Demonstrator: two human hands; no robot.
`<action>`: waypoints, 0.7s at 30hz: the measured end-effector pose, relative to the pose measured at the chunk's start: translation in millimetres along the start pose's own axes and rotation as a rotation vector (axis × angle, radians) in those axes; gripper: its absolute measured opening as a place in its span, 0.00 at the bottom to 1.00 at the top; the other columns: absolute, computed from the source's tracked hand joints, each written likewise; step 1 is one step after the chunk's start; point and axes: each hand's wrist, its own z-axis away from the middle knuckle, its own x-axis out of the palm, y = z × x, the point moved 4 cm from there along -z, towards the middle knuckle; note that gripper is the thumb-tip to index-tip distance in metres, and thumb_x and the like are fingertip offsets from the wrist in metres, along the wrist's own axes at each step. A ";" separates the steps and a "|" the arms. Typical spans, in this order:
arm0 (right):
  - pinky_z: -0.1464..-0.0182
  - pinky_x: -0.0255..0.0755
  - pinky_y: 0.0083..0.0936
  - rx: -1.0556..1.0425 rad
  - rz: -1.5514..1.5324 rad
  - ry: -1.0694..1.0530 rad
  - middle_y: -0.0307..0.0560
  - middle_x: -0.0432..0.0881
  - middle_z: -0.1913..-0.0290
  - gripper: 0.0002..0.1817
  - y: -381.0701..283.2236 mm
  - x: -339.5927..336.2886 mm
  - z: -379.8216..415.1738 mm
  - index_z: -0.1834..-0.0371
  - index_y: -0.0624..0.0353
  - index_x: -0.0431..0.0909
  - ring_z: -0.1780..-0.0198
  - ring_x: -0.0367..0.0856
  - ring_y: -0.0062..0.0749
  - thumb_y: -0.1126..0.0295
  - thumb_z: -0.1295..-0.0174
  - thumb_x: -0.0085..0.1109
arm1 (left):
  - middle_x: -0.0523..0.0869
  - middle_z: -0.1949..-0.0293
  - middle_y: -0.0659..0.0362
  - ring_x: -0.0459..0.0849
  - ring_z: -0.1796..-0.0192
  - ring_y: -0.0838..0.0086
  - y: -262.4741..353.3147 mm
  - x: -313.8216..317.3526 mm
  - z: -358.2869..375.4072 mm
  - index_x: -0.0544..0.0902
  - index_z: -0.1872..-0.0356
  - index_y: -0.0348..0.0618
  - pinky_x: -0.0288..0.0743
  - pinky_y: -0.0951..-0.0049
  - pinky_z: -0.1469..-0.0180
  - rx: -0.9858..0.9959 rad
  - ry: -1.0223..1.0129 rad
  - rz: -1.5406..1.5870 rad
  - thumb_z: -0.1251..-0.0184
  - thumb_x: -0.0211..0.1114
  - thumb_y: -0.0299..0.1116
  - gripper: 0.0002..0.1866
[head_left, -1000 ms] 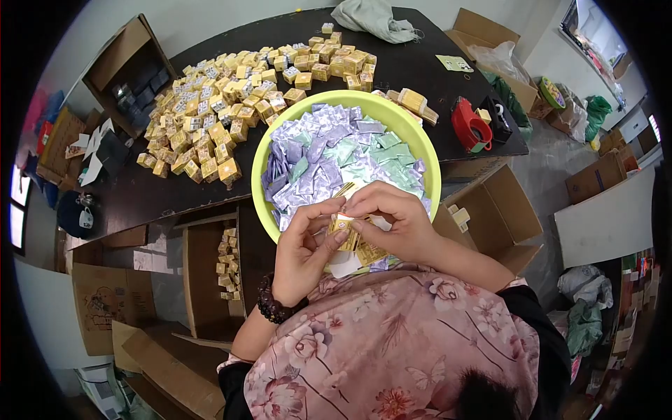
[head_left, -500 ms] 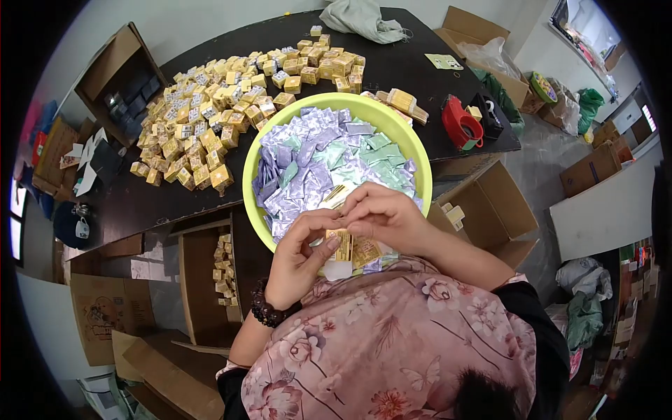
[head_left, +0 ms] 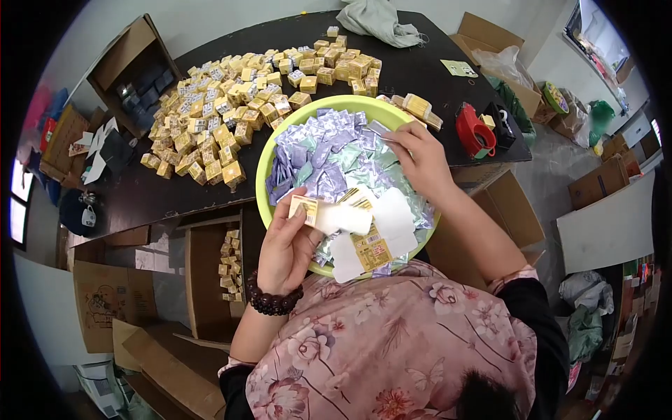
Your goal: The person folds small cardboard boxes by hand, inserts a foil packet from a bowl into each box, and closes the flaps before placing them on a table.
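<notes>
In the head view, a yellow-green basin (head_left: 262, 175) full of small purple and green sachets (head_left: 329, 157) sits in front of me. At its near left rim, my left hand (head_left: 285, 241) is closed on a small yellow carton (head_left: 306, 211), thumb on its printed face; a white flap extends to the right. Over the basin's right side, my right hand (head_left: 422, 159) pinches a sachet (head_left: 379, 128) between thumb and fingers. Unfolded carton blanks (head_left: 372, 250), white inside and yellow printed outside, lie on the sachets at the near side.
A large heap of small yellow boxes (head_left: 210, 119) covers the left of the black table (head_left: 413, 70). To the right stand a red tape dispenser (head_left: 474, 131) and a black holder (head_left: 500, 122). Open cardboard boxes (head_left: 217, 287) flank the basin below table height.
My hands have parted from over the carton. The right one moved up and right and now pinches a sachet; the left kept the carton and shifted left. The blanks are now uncovered.
</notes>
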 end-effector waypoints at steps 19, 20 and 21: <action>0.54 0.56 0.33 -0.292 -0.163 0.061 0.36 0.82 0.69 0.14 -97.5 -9.8 43.4 0.57 0.56 0.83 0.65 0.76 0.31 0.76 0.49 0.67 | 0.73 0.38 0.49 0.77 0.40 0.68 -18.5 21.3 9.7 0.64 0.42 0.44 0.76 0.68 0.40 0.259 -0.141 -0.199 0.24 0.52 0.27 0.14; 0.51 0.57 0.34 -0.272 -0.212 0.060 0.36 0.82 0.67 0.13 -99.1 -8.9 43.7 0.57 0.55 0.83 0.62 0.77 0.30 0.74 0.48 0.65 | 0.73 0.38 0.49 0.77 0.40 0.67 -18.4 20.9 9.8 0.64 0.42 0.44 0.76 0.67 0.40 0.267 -0.129 -0.201 0.24 0.52 0.28 0.14; 0.49 0.57 0.35 -0.254 -0.261 0.057 0.35 0.82 0.64 0.13 -100.5 -8.6 43.7 0.57 0.54 0.82 0.58 0.78 0.29 0.73 0.48 0.64 | 0.73 0.38 0.49 0.77 0.40 0.67 -17.1 19.8 9.9 0.64 0.42 0.44 0.76 0.67 0.40 0.269 -0.124 -0.202 0.24 0.52 0.28 0.14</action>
